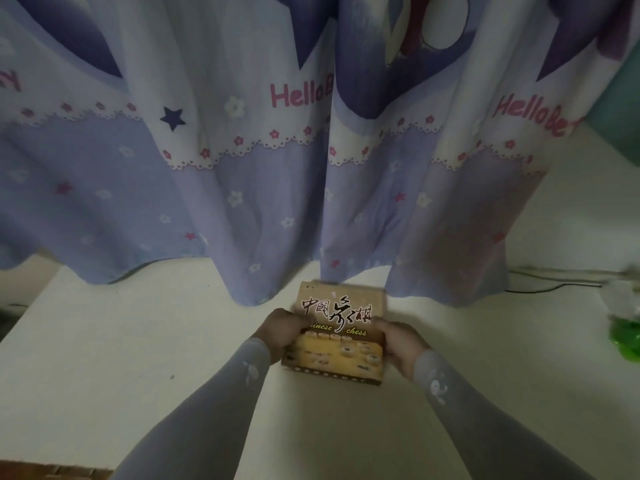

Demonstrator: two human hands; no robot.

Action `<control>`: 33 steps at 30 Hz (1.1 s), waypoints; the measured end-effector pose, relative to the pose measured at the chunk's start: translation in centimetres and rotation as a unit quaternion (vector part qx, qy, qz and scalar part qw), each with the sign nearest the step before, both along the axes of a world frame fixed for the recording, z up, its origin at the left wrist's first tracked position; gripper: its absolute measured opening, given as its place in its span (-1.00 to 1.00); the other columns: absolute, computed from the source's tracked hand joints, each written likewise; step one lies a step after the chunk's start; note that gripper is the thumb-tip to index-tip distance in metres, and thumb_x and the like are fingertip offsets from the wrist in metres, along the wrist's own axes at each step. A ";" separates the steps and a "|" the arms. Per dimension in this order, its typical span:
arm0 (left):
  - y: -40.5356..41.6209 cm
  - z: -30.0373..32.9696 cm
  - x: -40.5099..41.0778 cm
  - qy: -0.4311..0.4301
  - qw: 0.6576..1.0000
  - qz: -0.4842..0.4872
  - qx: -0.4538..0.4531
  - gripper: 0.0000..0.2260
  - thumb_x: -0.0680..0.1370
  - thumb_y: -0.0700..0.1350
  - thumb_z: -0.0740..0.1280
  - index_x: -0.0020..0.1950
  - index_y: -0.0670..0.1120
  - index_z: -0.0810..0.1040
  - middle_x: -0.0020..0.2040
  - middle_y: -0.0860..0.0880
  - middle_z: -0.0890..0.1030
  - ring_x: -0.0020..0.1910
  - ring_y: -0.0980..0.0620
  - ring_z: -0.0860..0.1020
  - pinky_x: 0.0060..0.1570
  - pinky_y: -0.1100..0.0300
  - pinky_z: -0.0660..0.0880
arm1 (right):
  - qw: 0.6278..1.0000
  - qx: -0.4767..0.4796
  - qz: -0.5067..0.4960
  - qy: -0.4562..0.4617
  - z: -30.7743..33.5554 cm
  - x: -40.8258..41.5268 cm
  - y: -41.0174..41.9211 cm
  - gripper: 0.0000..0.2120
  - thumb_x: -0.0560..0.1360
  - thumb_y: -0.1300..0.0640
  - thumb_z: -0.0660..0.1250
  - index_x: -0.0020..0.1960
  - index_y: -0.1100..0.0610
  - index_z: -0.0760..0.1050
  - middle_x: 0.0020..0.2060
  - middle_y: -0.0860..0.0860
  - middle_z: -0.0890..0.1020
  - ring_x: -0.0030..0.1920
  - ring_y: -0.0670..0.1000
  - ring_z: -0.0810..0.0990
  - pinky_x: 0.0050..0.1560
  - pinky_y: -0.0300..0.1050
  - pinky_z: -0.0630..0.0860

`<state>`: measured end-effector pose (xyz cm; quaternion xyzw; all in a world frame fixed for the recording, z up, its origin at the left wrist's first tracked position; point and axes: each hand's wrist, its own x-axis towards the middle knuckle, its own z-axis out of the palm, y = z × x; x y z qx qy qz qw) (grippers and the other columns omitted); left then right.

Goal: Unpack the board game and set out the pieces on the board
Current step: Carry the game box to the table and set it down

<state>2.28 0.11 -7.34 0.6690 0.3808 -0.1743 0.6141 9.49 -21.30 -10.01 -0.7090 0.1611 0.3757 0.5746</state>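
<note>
a home bedroom, judging by the cartoon-print curtain [242, 150].

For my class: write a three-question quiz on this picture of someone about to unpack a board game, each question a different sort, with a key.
1. True or false: the game box is already open.
2. The box is held by: A the left hand only, B the right hand only, C both.
3. Fill in: behind the box hangs a ____.

Key: 1 false; 2 C; 3 curtain.
</note>
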 end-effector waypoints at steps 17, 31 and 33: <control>9.0 10.1 -12.9 -0.152 0.944 0.290 -0.038 -0.72 0.58 0.01 0.24 0.01 -0.13 0.66 -0.07 -0.15 0.71 -0.15 -0.13 0.65 0.04 0.01 0.55 | 0.965 0.131 0.149 -0.171 9.1 -6.5 15.7 -0.76 0.60 -0.04 0.22 0.13 0.08 0.52 -0.05 -0.01 0.67 -0.23 -0.10 0.64 -0.43 -0.31 0.51; 30.0 14.4 -36.7 -0.175 0.875 0.448 0.047 -0.67 0.54 0.05 0.33 0.04 -0.21 0.64 -0.15 -0.18 0.71 -0.23 -0.15 0.66 0.00 -0.09 0.61 | 0.933 0.196 0.286 -0.099 13.4 -26.2 41.4 -0.61 0.58 -0.14 0.21 0.11 0.14 0.63 -0.06 0.10 0.72 -0.07 0.15 0.71 -0.10 0.03 0.64; 33.4 15.2 -41.1 -0.185 0.855 0.481 0.064 -0.74 0.57 0.00 0.32 0.00 -0.19 0.62 -0.17 -0.17 0.70 -0.28 -0.13 0.65 -0.20 0.01 0.64 | 0.926 0.202 0.308 -0.081 13.9 -30.1 46.0 -0.60 0.57 -0.15 0.22 0.16 0.14 0.58 -0.05 0.11 0.72 -0.08 0.16 0.71 -0.11 0.04 0.63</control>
